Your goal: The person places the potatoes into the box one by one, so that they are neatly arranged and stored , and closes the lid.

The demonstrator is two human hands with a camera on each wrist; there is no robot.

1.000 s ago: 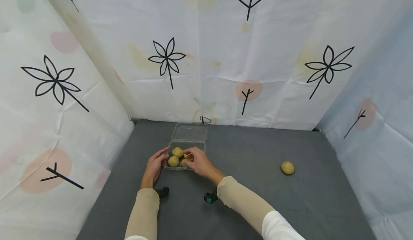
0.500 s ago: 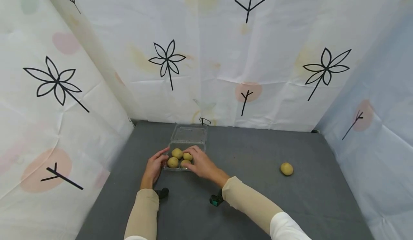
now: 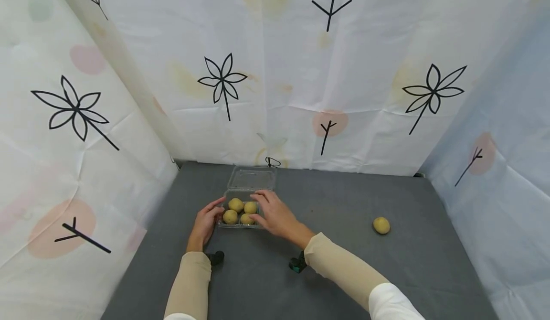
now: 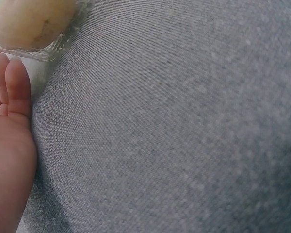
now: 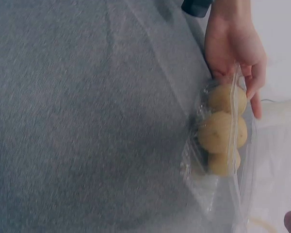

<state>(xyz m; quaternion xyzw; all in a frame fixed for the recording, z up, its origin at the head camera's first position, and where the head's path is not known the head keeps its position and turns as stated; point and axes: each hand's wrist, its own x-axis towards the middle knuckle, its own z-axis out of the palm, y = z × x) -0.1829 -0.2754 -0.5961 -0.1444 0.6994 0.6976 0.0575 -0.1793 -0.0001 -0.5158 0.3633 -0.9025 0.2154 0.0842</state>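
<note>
A clear plastic container [image 3: 247, 195] stands with its lid tipped back on the grey table in the head view, and several potatoes [image 3: 236, 205] sit inside it. At its left end my left hand [image 3: 205, 224] holds the edge; in the right wrist view the left thumb [image 5: 254, 80] reaches over the rim. Just right of the container, my right hand [image 3: 279, 217] hovers with fingers spread and nothing between them, close to the two right-hand potatoes [image 3: 250, 208]. In the left wrist view, the left fingers [image 4: 18, 85] lie against the container under a potato [image 4: 31, 24].
A single potato [image 3: 381, 225] lies apart on the right side of the grey table [image 3: 326, 205]. The open lid [image 3: 251, 178] leans back close to the patterned white curtain [image 3: 292, 81], which surrounds the table at the back and both sides.
My right hand has let go of a potato at the container's right side and drawn back to the right, its fingers spreading. The left hand has stayed in place.
</note>
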